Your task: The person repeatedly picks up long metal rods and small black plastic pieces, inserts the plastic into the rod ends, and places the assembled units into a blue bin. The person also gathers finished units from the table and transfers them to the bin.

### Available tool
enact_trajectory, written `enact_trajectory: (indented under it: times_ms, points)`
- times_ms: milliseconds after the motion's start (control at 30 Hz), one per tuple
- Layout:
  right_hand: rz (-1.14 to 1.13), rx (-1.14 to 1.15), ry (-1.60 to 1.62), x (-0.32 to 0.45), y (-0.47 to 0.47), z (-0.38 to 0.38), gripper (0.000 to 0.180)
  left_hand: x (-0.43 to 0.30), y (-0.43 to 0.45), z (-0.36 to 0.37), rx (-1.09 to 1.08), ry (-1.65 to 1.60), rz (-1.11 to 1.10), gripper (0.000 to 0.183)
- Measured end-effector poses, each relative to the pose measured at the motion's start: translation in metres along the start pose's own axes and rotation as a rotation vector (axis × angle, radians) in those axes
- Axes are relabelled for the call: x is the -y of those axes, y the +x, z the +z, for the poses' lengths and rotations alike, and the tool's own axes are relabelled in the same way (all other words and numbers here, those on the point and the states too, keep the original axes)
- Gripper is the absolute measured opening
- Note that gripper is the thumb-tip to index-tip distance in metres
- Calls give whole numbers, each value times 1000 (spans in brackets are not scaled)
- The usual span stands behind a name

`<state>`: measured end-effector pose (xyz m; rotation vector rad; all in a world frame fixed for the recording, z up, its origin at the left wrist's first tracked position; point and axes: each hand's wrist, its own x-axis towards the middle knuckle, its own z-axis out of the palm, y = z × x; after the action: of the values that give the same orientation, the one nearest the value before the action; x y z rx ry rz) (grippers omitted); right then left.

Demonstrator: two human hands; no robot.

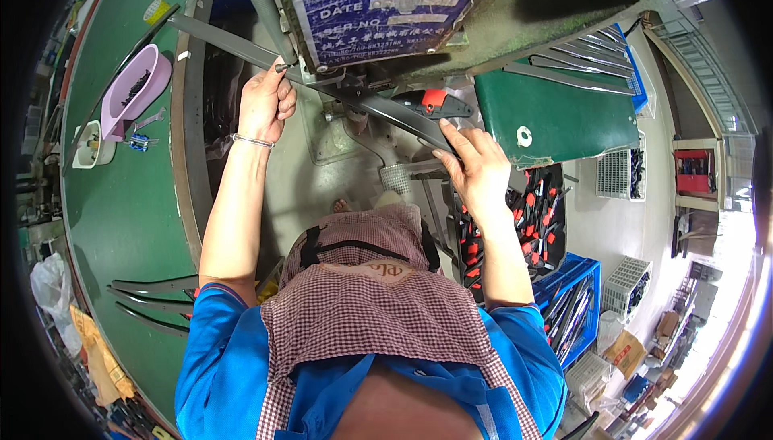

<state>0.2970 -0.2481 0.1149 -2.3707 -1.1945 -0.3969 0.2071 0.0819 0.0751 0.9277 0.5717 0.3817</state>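
A long, dark, curved bar (pixel 229 43) runs slantwise under the front of a machine. Its lower right end sits between the thumb and fingers of my right hand (pixel 483 165). My left hand (pixel 266 102) pinches a small dark cylindrical piece (pixel 281 68) between thumb and forefinger, beside the bar's middle; the other fingers are curled. I cannot tell whether that piece touches the bar. Just beyond my right fingertips lies a black part with a red patch (pixel 433 102). The machine's head hides some of the bar's middle from above.
A worn blue machine plate (pixel 392 11) bearing writing overhangs the hands. On the left green bench (pixel 139 210) are a pink tray (pixel 158 68), a wrench (pixel 150 119) and several bars (pixel 151 301). Metal strips lie on the right green table (pixel 561 120). A blue crate (pixel 595 307) stands below it.
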Motion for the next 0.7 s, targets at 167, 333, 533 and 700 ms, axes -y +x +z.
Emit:
enact_trajectory:
  times_ms: [167, 333, 533, 700]
  points:
    - [11, 3, -24, 3, -4, 1, 47, -3, -4, 7, -11, -12, -39, 32]
    - [13, 28, -29, 6, -2, -3, 48, -1, -2, 2, -3, -9, -38, 32]
    - [24, 35, -3, 8, -1, -6, 49, -5, -7, 9, -39, 11, -50, 32]
    - [18, 40, 3, 7, 0, -6, 50, -6, -6, 9, -43, 6, -61, 36]
